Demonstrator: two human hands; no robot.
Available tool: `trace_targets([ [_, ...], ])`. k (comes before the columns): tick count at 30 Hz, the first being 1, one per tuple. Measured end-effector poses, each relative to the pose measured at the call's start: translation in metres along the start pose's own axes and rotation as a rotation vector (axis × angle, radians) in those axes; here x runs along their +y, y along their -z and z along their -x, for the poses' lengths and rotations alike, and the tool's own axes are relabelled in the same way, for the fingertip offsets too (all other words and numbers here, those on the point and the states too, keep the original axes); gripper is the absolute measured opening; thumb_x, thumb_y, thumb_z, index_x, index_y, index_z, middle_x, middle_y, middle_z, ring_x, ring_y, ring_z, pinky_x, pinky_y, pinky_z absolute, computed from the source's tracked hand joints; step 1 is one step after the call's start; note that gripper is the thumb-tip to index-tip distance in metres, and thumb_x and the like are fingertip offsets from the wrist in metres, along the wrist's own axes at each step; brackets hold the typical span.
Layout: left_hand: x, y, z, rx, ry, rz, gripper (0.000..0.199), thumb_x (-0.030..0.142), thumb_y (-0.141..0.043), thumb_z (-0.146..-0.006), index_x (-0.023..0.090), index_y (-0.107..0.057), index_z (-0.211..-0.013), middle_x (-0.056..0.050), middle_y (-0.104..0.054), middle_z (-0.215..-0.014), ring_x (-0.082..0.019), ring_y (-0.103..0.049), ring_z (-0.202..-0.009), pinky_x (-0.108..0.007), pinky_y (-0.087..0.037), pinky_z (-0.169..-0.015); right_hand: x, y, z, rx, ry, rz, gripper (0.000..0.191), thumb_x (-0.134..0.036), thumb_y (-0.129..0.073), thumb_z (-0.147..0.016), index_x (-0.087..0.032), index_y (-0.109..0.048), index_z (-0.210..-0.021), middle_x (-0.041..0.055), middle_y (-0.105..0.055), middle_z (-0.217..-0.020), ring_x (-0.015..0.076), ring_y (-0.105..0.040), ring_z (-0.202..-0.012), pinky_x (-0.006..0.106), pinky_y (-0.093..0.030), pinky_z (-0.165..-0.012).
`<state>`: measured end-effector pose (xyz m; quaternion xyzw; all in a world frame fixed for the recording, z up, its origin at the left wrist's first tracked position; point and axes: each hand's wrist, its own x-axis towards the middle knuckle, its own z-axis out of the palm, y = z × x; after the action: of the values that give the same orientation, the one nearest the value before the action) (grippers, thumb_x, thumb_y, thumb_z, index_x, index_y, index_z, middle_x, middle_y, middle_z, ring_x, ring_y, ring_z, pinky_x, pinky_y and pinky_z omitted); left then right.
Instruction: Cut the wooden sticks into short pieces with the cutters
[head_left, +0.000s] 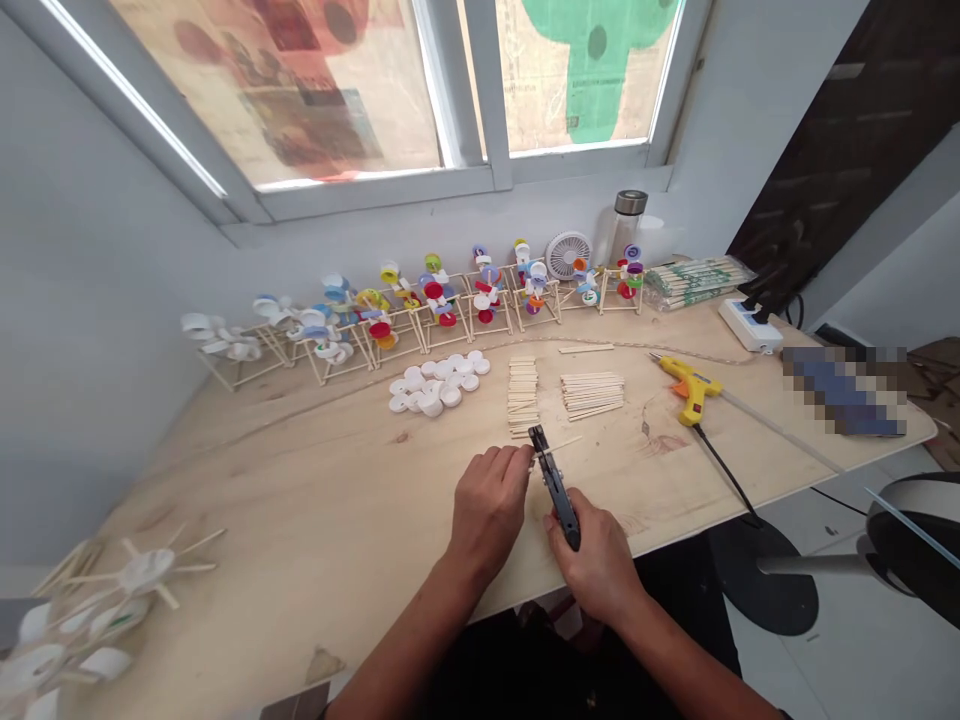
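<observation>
My left hand (489, 500) pinches a thin wooden stick (561, 446) at its near end, and the stick passes through the jaws of small black cutting pliers (556, 487). My right hand (592, 556) grips the handles of those pliers. Just beyond the hands lies a neat stack of short wooden sticks (523, 395), with a looser pile of wooden sticks (592, 396) to its right. A heap of white plastic bottle caps (439, 385) rests left of the stack. All of this sits on a pale plywood table (300, 500).
A yellow glue gun (691, 389) lies at the right, its black cord running off the table edge. Coloured cap-and-stick models (439, 300) line the back wall. A white cap assembly (142, 572) lies at the near left. A power strip (750, 325) and bagged sticks (697, 281) stand behind.
</observation>
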<state>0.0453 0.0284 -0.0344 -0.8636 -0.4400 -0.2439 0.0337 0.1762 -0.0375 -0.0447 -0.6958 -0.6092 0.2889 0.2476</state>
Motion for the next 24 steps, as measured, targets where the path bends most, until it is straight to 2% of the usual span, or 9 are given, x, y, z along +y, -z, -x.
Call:
trace_targets([
  [3, 0.003, 0.005, 0.003, 0.014, 0.092, 0.179, 0.023, 0.018, -0.035, -0.087, 0.016, -0.057, -0.094, -0.009, -0.061, -0.082, -0.019, -0.053, -0.075, -0.031, -0.039, -0.066, 0.001, 0.002, 0.0, -0.015, 0.021, -0.034, 0.009, -0.028, -0.047, -0.078, -0.02, -0.051, -0.076, 0.0016, -0.062, -0.065, 0.0178, -0.057, -0.062, 0.024, -0.031, -0.055],
  [6, 0.004, 0.01, 0.008, 0.012, 0.288, 0.486, 0.024, 0.024, -0.035, -0.088, 0.019, -0.056, -0.098, -0.008, -0.062, -0.089, -0.019, -0.057, -0.081, -0.03, -0.042, -0.071, 0.002, 0.004, 0.0, -0.03, 0.02, -0.064, 0.009, -0.027, -0.047, -0.078, -0.02, -0.052, -0.076, 0.0012, -0.063, -0.065, 0.0174, -0.057, -0.062, 0.024, -0.032, -0.055],
  [10, 0.002, 0.015, 0.011, 0.016, 0.604, 0.891, 0.028, 0.035, -0.038, -0.087, 0.019, -0.053, -0.104, -0.004, -0.062, -0.076, -0.016, -0.059, -0.072, -0.026, -0.043, -0.064, 0.001, 0.007, 0.001, -0.047, 0.02, -0.086, 0.011, -0.029, -0.045, -0.079, -0.02, -0.052, -0.077, 0.0009, -0.062, -0.065, 0.0169, -0.057, -0.061, 0.024, -0.033, -0.056],
  [13, -0.001, 0.018, 0.012, 0.03, 0.769, 1.149, 0.033, 0.041, -0.044, -0.083, 0.016, -0.052, -0.103, -0.004, -0.061, -0.071, -0.013, -0.055, -0.062, -0.023, -0.04, -0.055, 0.001, 0.008, 0.001, -0.053, 0.02, -0.088, 0.012, -0.03, -0.045, -0.079, -0.02, -0.051, -0.076, 0.0001, -0.062, -0.064, 0.0165, -0.056, -0.059, 0.024, -0.033, -0.055],
  [15, -0.001, 0.019, 0.012, -0.002, 0.843, 1.314, 0.034, 0.043, -0.05, -0.079, 0.015, -0.053, -0.098, -0.005, -0.062, -0.074, -0.011, -0.052, -0.057, -0.022, -0.038, -0.05, 0.001, 0.008, 0.0, -0.052, 0.019, -0.094, 0.012, -0.03, -0.046, -0.079, -0.021, -0.052, -0.075, -0.0004, -0.061, -0.062, 0.0162, -0.056, -0.058, 0.023, -0.033, -0.054],
  [17, 0.0, 0.02, 0.011, -0.046, 0.88, 1.423, 0.035, 0.044, -0.055, -0.075, 0.014, -0.054, -0.094, -0.005, -0.061, -0.077, -0.009, -0.05, -0.053, -0.021, -0.035, -0.047, 0.001, 0.008, 0.0, -0.052, 0.024, -0.104, 0.012, -0.03, -0.046, -0.078, -0.021, -0.052, -0.075, -0.0006, -0.061, -0.062, 0.0161, -0.055, -0.057, 0.023, -0.033, -0.055],
  [19, 0.003, 0.021, 0.01, -0.069, 0.872, 1.436, 0.033, 0.042, -0.059, -0.073, 0.015, -0.055, -0.092, -0.003, -0.059, -0.076, -0.007, -0.044, -0.049, -0.02, -0.032, -0.045, 0.001, 0.007, -0.001, -0.055, 0.027, -0.109, 0.01, -0.029, -0.047, -0.078, -0.021, -0.052, -0.075, -0.0007, -0.061, -0.062, 0.016, -0.056, -0.058, 0.023, -0.033, -0.055],
  [21, 0.005, 0.021, 0.009, -0.059, 0.817, 1.348, 0.029, 0.039, -0.061, -0.072, 0.016, -0.057, -0.089, 0.0, -0.058, -0.073, -0.006, -0.041, -0.048, -0.02, -0.032, -0.046, 0.002, 0.007, -0.001, -0.058, 0.026, -0.113, 0.009, -0.029, -0.048, -0.077, -0.021, -0.052, -0.074, -0.001, -0.061, -0.062, 0.0157, -0.055, -0.057, 0.023, -0.033, -0.054],
  [24, 0.009, 0.019, 0.008, -0.026, 0.652, 1.069, 0.021, 0.034, -0.059, -0.074, 0.018, -0.058, -0.087, 0.0, -0.059, -0.076, -0.009, -0.046, -0.056, -0.022, -0.037, -0.054, 0.001, 0.008, 0.0, -0.06, 0.035, -0.143, 0.01, -0.028, -0.048, -0.077, -0.021, -0.052, -0.074, -0.0014, -0.059, -0.061, 0.0151, -0.054, -0.056, 0.022, -0.034, -0.054],
])
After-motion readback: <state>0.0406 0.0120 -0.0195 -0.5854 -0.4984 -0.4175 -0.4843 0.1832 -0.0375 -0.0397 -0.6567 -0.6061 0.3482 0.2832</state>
